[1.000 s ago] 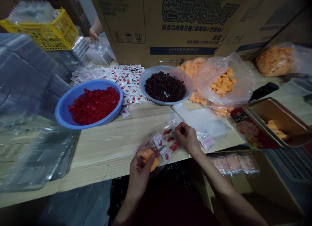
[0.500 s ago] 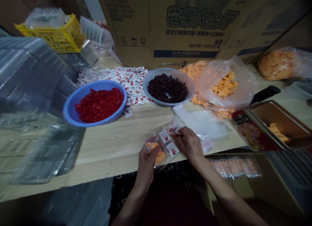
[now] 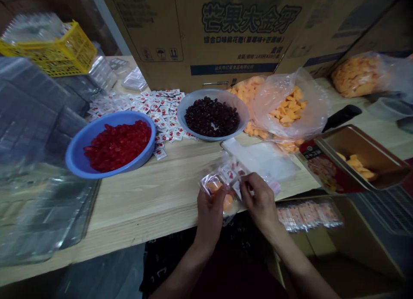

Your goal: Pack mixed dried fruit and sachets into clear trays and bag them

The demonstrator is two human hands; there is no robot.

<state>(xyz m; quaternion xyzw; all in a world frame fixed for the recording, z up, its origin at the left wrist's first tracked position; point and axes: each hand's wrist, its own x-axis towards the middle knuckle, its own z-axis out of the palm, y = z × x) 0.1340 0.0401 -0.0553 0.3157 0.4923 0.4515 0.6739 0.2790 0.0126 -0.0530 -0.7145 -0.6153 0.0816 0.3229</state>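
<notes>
Clear rectangular plastic packet (image 3: 229, 175), orange pcs & white/red sachets inside, sits btwn the hands at the table's near edge, in contact w/ both, so neither is nearer. L hand (image 3: 209, 211) grips its near-left end, thumb on top; R hand (image 3: 260, 202) pinches its right edge, fingers curled in, exact fold of film hidden. Long axis seems to run near-left to far-right, approx.; blur there.

Edges: near end of packet reaches about the rim of the pale wood-grain table (image 3: 145, 204); an open brown cardboard box (image 3: 364, 243) is below, to the right. Far-right side is tight: flat stack of clear plastic bags (image 3: 261, 159) just beside packet. Most room is L: bare wood up to the round blue plastic bowl (image 3: 71, 161). Far side, some gap to round translucent bowl (image 3: 182, 120).
</notes>
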